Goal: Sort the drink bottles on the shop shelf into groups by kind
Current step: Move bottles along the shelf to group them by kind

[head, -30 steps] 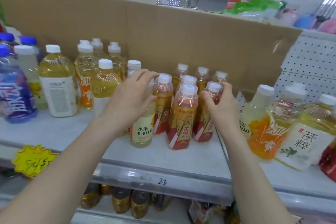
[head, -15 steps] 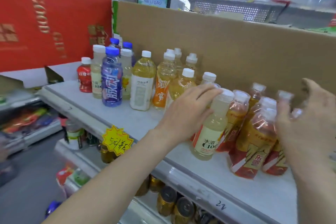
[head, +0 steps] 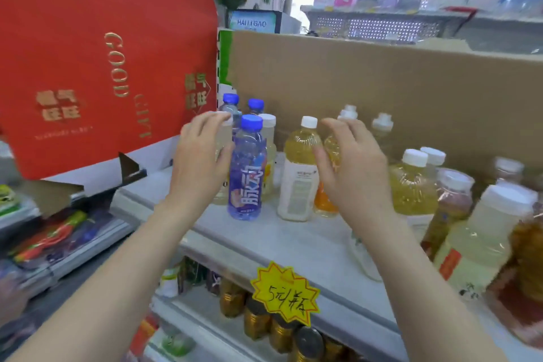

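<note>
Over the far left end of the shelf (head: 293,247), both hands hover released and hold nothing. The left hand (head: 202,164) has its fingers spread and lightly bent, with the thumb just beside the purple bottle (head: 245,179); whether it touches cannot be told. The right hand (head: 352,167) is spread the same way, its thumb near the yellow tea bottle (head: 298,167) and its palm in front of the orange-labelled bottle (head: 323,203).

These bottles look full, so each should have some weight for one hand. Their thin plastic walls probably give a little under a squeeze, and the glossy wrap labels are likely slippery. The safest hold seems to be round the labelled body below the shoulder, or at the ribbed cap for a short lift. Tall and narrow, they would tip at a careless nudge from a neighbour.

Every bottle here stands upright, long axis vertical and cap up. The purple bottle turns its label toward the near side. Behind it stand two more blue-capped bottles (head: 230,103), and a pale bottle (head: 269,138) stands just to its right. More yellow and pale white-capped bottles crowd the near right, mixed by kind.

A cardboard sheet (head: 396,91) backs the shelf on the far side. A red gift box (head: 102,53) leans at the far left, a yellow price star (head: 285,294) hangs from the near edge, and gold cans (head: 255,320) sit on the level below.
</note>
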Demonstrator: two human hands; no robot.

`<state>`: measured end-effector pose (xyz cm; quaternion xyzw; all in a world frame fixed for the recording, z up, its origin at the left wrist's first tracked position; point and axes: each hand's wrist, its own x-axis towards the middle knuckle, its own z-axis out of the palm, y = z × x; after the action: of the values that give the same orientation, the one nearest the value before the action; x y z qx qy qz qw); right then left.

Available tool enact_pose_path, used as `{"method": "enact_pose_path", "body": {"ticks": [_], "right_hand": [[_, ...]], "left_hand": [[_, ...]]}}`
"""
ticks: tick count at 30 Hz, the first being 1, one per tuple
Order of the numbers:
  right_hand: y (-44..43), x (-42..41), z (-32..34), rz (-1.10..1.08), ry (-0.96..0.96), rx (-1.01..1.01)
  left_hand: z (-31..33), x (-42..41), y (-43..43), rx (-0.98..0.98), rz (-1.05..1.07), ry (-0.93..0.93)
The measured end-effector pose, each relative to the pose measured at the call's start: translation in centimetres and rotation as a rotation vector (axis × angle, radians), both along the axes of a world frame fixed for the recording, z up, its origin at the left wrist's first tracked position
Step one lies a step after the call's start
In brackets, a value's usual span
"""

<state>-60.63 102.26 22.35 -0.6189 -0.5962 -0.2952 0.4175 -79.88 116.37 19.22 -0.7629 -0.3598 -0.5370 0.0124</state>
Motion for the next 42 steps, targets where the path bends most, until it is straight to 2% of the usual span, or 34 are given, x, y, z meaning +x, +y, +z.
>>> {"method": "enact_pose_path", "body": {"ticks": [4,8,11,14,17,20,25,30,33,38,42], "right_hand": [[8.0,-2.7,2.1,-0.006,0.071,-0.281],[14.0,-3.3,4.2,-0.1,0.115,-0.615],[15.8,-2.7,5.3,-0.053,0.213,-0.812],[17.4,-1.7,5.7,-0.052,0.283,-0.872],[18.0,-0.9,5.8,-0.032,0.414,-0.793],[17.1,-0.7,6.8,0.006,0.531,-0.535],[12.1,-2.2,9.5,0.149,0.44,0.02],[7.0,-3.2,9.8,0.27,0.491,0.368],[3.7,-3.9,8.0,0.188,0.47,0.404],[1.4,-5.3,1.0,0.001,0.475,0.172],[2.3,-4.4,-3.1,-0.077,0.489,0.097]], "left_hand": [[2.1,-1.0,5.5,-0.229,-0.06,0.103],[2.4,-0.2,8.1,-0.484,-0.228,0.079],[1.2,0.0,9.1,-0.522,-0.313,0.012],[0.3,-0.4,9.6,-0.541,-0.393,0.001],[-0.4,-1.0,9.8,-0.538,-0.447,-0.095],[0.6,-2.0,9.2,-0.459,-0.465,-0.304],[4.7,-4.2,7.6,-0.317,-0.59,-0.526],[4.1,-5.1,5.2,-0.407,-0.799,-0.619],[2.5,-4.6,3.6,-0.454,-0.858,-0.599],[-0.3,-2.3,1.8,-0.537,-0.914,-0.498],[-1.8,0.3,0.9,-0.552,-0.929,-0.422]]}}
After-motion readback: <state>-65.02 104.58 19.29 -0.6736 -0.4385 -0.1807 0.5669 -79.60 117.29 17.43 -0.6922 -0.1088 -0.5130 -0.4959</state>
